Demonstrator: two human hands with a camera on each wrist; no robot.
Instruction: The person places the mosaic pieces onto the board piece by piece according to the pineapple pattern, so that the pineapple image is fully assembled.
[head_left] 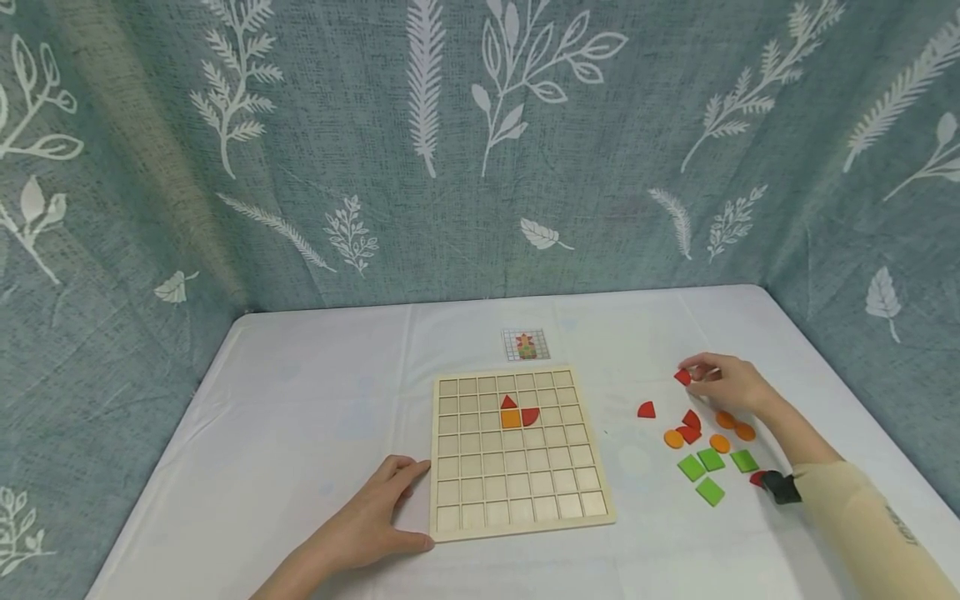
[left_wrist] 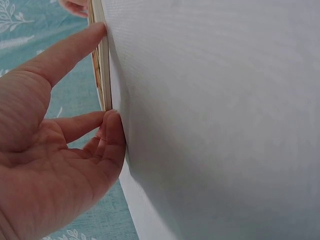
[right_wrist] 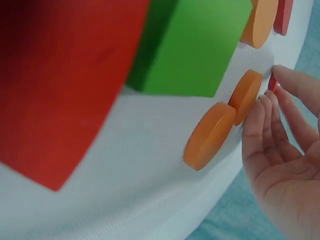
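My right hand (head_left: 723, 385) pinches a red quarter-circle tile (head_left: 682, 377) between thumb and fingertips at the right of the table. In the right wrist view only a sliver of that tile (right_wrist: 272, 83) shows at the fingertips. My left hand (head_left: 378, 517) rests at the left edge of a wooden grid board (head_left: 517, 523), thumb at the near corner and fingertips along the side. On the board lie a red triangle tile (head_left: 508, 402), an orange square tile (head_left: 511, 418) below it, and a red quarter-circle tile (head_left: 529, 416) to the square's right.
Right of the board lie several loose red quarter-circle tiles (head_left: 647, 410), orange round tiles (head_left: 673, 438) and green square tiles (head_left: 710, 492). A small pattern card (head_left: 526, 344) lies behind the board. Patterned curtains (head_left: 450, 233) surround the white table (head_left: 322, 375).
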